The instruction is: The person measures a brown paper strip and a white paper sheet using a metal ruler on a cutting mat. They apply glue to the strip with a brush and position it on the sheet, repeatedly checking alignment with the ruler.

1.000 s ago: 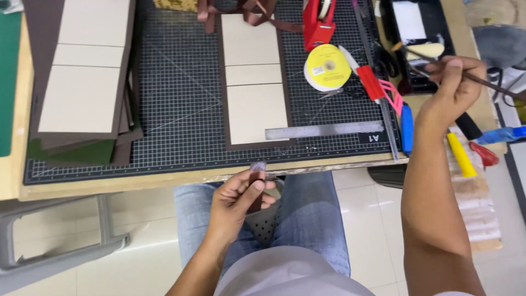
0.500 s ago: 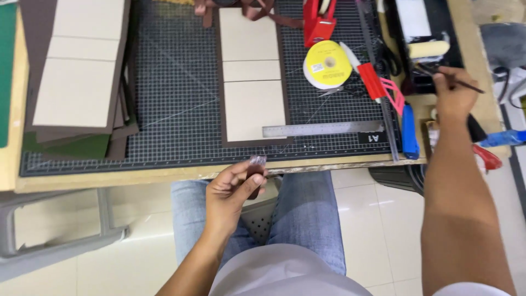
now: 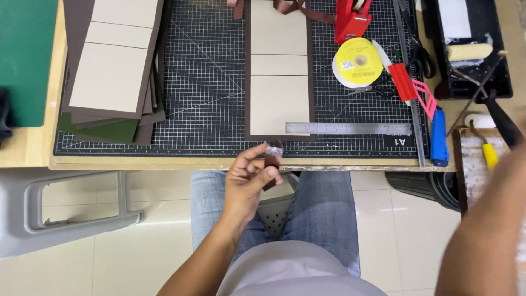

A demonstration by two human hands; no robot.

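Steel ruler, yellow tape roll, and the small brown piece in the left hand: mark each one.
Steel ruler (image 3: 348,128), head view, middle of its blade.
Yellow tape roll (image 3: 359,63), head view, its flat yellow face.
Small brown piece (image 3: 272,158), head view, the end showing above the left hand (image 3: 247,183).

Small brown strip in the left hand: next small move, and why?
Probably carry the small brown strip forward to the near edge of the beige-panelled brown cover piece. The left hand pinches it just off the black gridded cutting mat, over the lap; the right arm is blurred, its hand out of view.
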